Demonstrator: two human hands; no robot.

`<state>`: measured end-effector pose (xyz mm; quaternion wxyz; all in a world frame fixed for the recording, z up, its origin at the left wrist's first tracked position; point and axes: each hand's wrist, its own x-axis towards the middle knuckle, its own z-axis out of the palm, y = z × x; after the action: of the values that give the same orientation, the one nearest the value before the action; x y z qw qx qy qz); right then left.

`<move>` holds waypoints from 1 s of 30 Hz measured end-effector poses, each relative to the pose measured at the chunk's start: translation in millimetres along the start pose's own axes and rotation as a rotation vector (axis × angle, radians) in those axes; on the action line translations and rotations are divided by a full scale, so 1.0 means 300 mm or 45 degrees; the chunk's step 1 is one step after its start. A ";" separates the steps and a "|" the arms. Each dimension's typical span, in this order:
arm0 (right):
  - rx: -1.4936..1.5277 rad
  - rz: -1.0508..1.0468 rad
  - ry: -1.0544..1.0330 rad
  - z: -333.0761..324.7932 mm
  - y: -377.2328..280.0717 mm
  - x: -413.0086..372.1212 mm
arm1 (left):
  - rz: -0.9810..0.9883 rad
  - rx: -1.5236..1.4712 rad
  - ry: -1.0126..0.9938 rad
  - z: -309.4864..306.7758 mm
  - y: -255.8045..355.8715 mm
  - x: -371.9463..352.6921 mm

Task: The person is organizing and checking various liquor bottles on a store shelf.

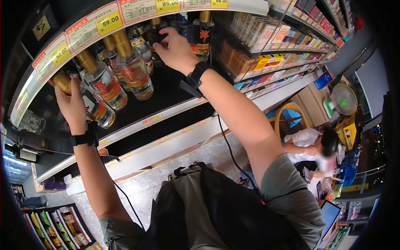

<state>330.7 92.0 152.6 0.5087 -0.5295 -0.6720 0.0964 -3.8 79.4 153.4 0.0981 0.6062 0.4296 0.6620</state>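
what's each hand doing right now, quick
Left hand: closed, holding a gold bottle cap.
Right hand: fingers curled at a dark bottle; firm grip cannot be told.

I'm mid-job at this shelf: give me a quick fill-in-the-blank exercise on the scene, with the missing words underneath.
1. The left hand is at a clear glass bottle whose cap is coloured ____.
2. The ____ hand is at a dark bottle with a gold cap.
3. The yellow rectangular price label between those showing 62.00 and 89.00 reads ____.
4. The round electric fan has a centre coloured ____.

Missing words: gold; right; 59.00; green.
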 end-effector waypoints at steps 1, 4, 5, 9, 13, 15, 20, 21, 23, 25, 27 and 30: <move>-0.024 -0.032 0.050 0.004 -0.002 0.023 | 0.005 0.007 0.004 -0.001 0.002 -0.001; -0.114 -0.307 0.187 0.027 0.001 0.087 | -0.014 -0.037 0.028 0.006 -0.004 -0.002; -0.198 -0.479 0.282 0.037 0.003 0.104 | 0.003 -0.049 0.029 0.008 -0.011 -0.002; -0.468 -0.793 0.422 0.052 0.028 0.206 | 0.003 0.025 0.038 0.007 0.017 -0.006; -0.680 -0.975 0.246 0.021 0.009 0.280 | 0.026 0.057 0.037 0.006 0.011 -0.005; -0.552 -0.915 0.150 0.024 0.011 0.308 | 0.021 0.047 0.043 0.008 0.018 -0.008; -0.160 -0.384 -0.136 -0.017 -0.080 0.368 | 0.055 -0.021 0.057 0.015 -0.013 -0.001; -0.198 -0.407 -0.108 -0.021 -0.075 0.375 | 0.047 -0.003 0.040 0.010 -0.012 0.001; -0.225 -0.409 -0.094 -0.031 -0.063 0.388 | 0.039 -0.133 0.015 0.013 -0.012 -0.003; -0.240 -0.400 -0.089 -0.042 -0.059 0.393 | 0.011 -0.037 0.016 0.010 0.007 -0.006; -0.248 -0.400 -0.084 -0.049 -0.056 0.399 | 0.005 -0.004 -0.010 0.004 0.008 -0.005; -0.257 -0.403 -0.077 -0.051 -0.056 0.405 | -0.013 -0.009 0.002 0.008 0.014 -0.006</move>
<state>342.0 177.1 241.5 0.4413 -0.4624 -0.7682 -0.0367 0.4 76.7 154.7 0.1033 0.6031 0.4303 0.6636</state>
